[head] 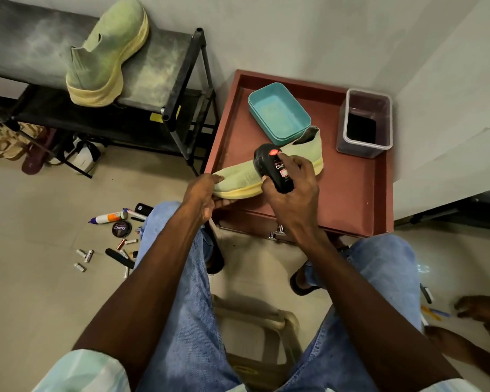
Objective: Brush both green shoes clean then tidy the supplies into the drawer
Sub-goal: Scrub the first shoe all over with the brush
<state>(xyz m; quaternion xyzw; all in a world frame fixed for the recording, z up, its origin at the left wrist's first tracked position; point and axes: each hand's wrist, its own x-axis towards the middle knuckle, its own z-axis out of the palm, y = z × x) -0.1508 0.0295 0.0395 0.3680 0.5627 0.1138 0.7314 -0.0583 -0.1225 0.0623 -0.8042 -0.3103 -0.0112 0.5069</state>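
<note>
Right at the front-left edge of the red cabinet top [351,193], one green shoe [246,176] lies, its toe pinched by the left hand [203,193]; the right hand [292,188] grips a black brush [272,165] on it. Another green shoe [108,55] sits on the rack [164,60].

I see both arms stretched fwd, bare to the short sleeves. L hand [203,193] pinches the green shoe [239,176] at its toe; R hand [290,190] curls round a black shoe brush [272,166], thumb on top.
</note>
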